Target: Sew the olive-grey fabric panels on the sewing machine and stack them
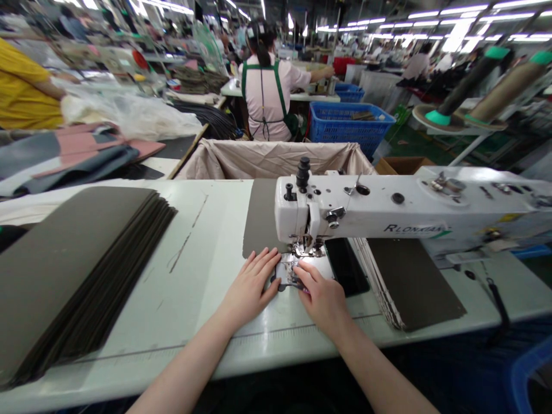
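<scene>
A white sewing machine (366,207) stands on the pale table, its presser foot and needle above a shiny metal plate (321,265). My left hand (250,287) lies flat left of the plate, fingers stretched toward the near edge of a grey-brown panel (261,215). That panel reaches back beside the machine head, partly hidden by it. My right hand (325,296) is at the plate's front, fingers bent and close together near a small metal fitting (288,273). A hint of purple shows under these fingers; what they hold, if anything, is hidden.
A thick stack of grey-brown panels (86,253) lies on the left. Right of the plate are a black flat phone-like object (346,265) and another panel stack (409,282). Behind the table hangs a beige cloth bin (276,158); a co-worker (267,86) sits beyond, near a blue basket (349,127).
</scene>
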Available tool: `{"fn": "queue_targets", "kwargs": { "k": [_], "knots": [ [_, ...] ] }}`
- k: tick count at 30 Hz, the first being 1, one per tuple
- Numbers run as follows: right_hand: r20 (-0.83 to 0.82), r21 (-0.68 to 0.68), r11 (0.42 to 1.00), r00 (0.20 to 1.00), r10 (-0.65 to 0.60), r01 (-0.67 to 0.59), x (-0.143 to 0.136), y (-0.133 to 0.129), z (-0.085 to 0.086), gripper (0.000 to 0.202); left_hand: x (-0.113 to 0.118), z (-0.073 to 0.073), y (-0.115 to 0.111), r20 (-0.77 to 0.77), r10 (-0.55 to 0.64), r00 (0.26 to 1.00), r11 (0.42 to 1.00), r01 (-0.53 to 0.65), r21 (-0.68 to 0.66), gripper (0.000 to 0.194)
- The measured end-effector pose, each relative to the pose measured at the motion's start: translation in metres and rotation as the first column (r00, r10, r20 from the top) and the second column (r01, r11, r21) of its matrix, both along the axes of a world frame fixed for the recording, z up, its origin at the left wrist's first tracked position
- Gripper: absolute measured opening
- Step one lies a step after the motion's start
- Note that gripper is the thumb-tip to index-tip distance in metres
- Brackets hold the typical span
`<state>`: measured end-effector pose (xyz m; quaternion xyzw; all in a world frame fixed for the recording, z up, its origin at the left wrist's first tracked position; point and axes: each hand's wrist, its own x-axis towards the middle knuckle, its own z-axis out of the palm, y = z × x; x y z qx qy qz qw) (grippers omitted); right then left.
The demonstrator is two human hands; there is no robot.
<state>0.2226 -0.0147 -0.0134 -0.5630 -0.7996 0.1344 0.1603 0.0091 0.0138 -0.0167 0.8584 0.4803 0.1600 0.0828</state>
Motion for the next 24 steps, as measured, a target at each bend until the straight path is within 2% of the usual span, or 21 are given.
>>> {"fn": "queue_targets", "kwargs": {
  "k": [13,20,24],
  "knots": [
    [0.003,0.006,1.0,1.0,-0.011,0.011,0.0,-0.002,0.003,0.049,0.001,0.002,-0.001,0.048,0.019,0.999,0.999,-0.021,0.03,0.055],
    [0.012,0.026,0.999,1.0,-0.027,0.026,0.0,-0.004,0.007,0.045,0.004,-0.002,-0.001,0.061,0.022,0.998,0.996,-0.027,0.079,0.069],
    [0.001,0.033,0.999,0.999,-0.035,0.035,0.0,-0.007,0.011,0.044,0.002,0.004,0.002,0.012,0.103,0.995,0.985,-0.104,0.136,0.061]
  ]
}}
